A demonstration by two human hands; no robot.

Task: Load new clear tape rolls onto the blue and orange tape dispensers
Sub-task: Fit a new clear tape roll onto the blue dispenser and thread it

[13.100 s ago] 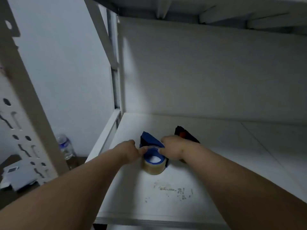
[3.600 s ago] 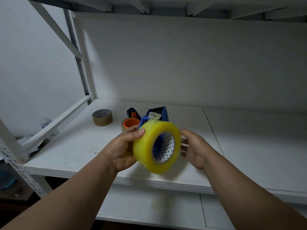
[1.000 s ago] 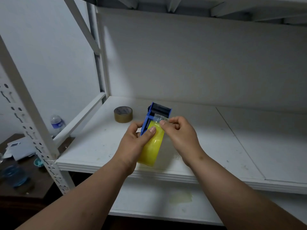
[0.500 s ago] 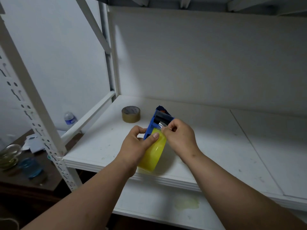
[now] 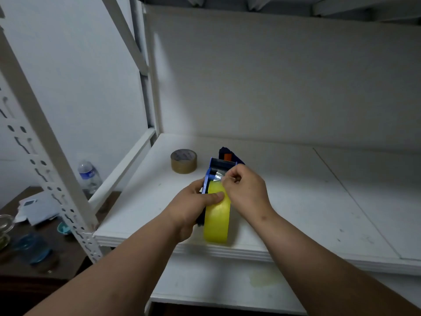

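The blue plastic tape dispenser (image 5: 219, 172), with the yellowish clear tape roll (image 5: 216, 218) already seated on it, is held upright just above the front edge of the white shelf board (image 5: 307, 201), which presents the roller end to the fingers for threading. The left hand (image 5: 193, 207) wraps around the dispenser body, thumb pressed flat on the roll face, probably to keep the roll from turning. The right hand (image 5: 247, 189) is curled, thumb and forefinger pinching the loose tape end (image 5: 220, 176) at the dispenser mouth; whether the end has passed under the roller cannot be determined from this view. The orange and dark tape dispenser (image 5: 227, 155) lies on the shelf just behind, beside a brown tape roll (image 5: 183, 161) lying flat.
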